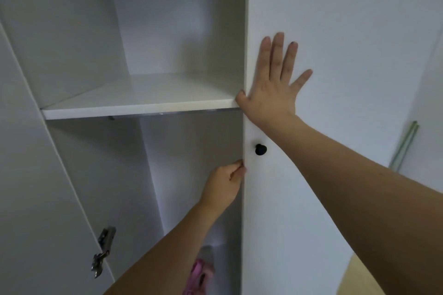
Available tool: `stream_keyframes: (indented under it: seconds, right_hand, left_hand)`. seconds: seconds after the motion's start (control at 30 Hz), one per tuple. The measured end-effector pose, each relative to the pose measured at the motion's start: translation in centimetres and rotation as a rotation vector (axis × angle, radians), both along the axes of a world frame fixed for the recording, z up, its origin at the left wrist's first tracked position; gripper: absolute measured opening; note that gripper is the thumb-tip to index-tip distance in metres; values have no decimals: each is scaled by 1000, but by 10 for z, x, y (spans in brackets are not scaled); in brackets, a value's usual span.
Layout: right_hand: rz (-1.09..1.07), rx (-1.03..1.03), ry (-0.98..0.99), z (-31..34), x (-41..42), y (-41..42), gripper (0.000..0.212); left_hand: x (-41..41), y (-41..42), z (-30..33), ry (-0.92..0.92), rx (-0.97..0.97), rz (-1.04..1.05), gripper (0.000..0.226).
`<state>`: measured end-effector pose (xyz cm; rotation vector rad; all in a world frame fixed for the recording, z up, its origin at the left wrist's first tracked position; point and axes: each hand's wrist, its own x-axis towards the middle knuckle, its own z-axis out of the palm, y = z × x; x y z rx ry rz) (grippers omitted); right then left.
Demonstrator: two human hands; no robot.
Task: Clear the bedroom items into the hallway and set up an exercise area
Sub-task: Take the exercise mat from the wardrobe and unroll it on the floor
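The white wardrobe door [335, 31] stands at three o'clock. Right hand [271, 88] lies flat, fingers spread; left hand [225, 187] pinches its edge below the black knob [260, 149]. Probably best to swing slowly, thumb clear of the shelf [143, 100].

No legible text, label, brand, number or sign found on the white laminate wardrobe door [335, 79]; likewise on the white wooden shelf [143, 100]. The round black door knob [260, 149] carries no marking.

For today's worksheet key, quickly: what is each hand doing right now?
Left hand: fingers closed on the cabinet door edge.
Right hand: open, flat against the door, holding nothing.
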<state>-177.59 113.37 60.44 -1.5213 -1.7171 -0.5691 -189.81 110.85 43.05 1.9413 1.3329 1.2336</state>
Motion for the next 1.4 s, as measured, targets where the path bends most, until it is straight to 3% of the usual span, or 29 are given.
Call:
stream_keyframes:
  seconds: [0.2, 0.47, 0.7, 0.8, 0.87, 0.97, 1.03, 1.13, 1.3, 1.4]
  right_hand:
    - [-40, -44, -21, 4, 5, -41, 111]
    - [121, -25, 70, 2, 38, -120, 109]
    - [158, 73, 73, -3, 98, -215, 103]
    - [145, 83, 50, -3, 131, -247, 100]
    - [120, 77, 68, -7, 152, -262, 99]
    - [57, 77, 56, -10, 186, -287, 96]
    - [-22, 102, 51, -13, 205, -299, 89]
    - [-135, 136, 115, -19, 234, -317, 82]
    - [-293, 74, 186, -21, 283, -332, 81]
    - [-389, 38, 206, -21, 307, -331, 82]
  left_hand:
    - [-5, -27, 9, -115, -192, -154, 18]
    - [21, -101, 26, -210, -311, -297, 13]
    - [77, -158, 28, -150, -367, -425, 25]
    - [112, -171, 22, -95, -347, -547, 17]
    - [135, -174, 17, -95, -349, -630, 35]
    - [179, -174, 13, 45, -300, -614, 105]
    - [206, -183, 17, 147, -258, -630, 129]
    - [252, -198, 19, 167, -172, -672, 117]
    - [316, -207, 22, 216, -126, -646, 140]
    - [340, -200, 23, 252, -79, -625, 132]
